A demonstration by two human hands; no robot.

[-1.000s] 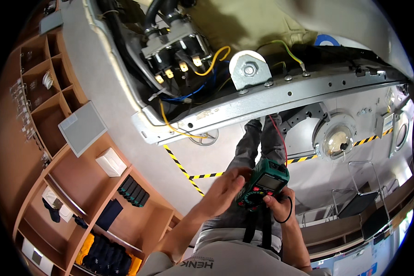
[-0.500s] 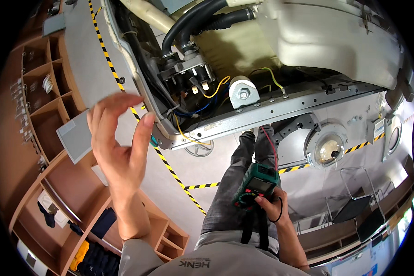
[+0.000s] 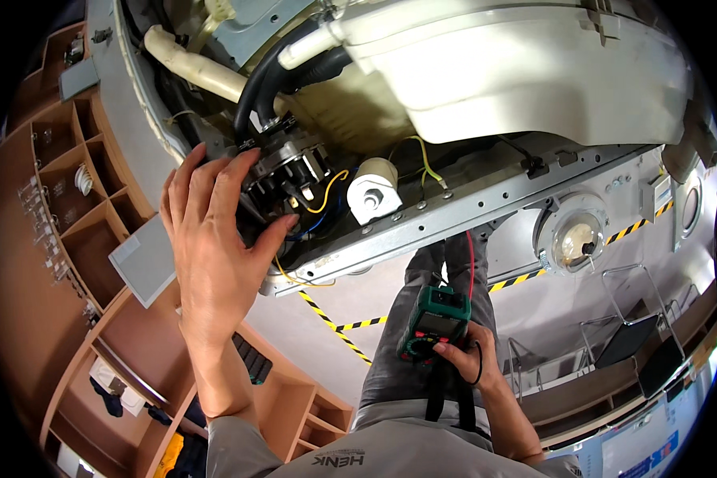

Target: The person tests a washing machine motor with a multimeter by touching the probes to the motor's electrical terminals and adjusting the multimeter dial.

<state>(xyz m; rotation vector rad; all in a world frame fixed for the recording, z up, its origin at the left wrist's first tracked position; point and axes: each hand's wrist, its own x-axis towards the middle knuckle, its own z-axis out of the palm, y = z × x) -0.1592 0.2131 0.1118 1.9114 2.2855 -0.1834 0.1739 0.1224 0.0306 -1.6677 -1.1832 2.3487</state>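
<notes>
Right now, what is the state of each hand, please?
Left hand: open, fingers curved, at the hose-fitted unit with metal terminals; contact cannot be told.
Right hand: closed around the green digital multimeter.

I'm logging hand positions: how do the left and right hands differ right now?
The left hand spreads thumb and fingers beside the black-and-silver part; the right hand grips a green meter. The left hand is higher in view, the right lower. A dark loop shows at the right wrist, none at the left. Both hands are ungloved.
</notes>
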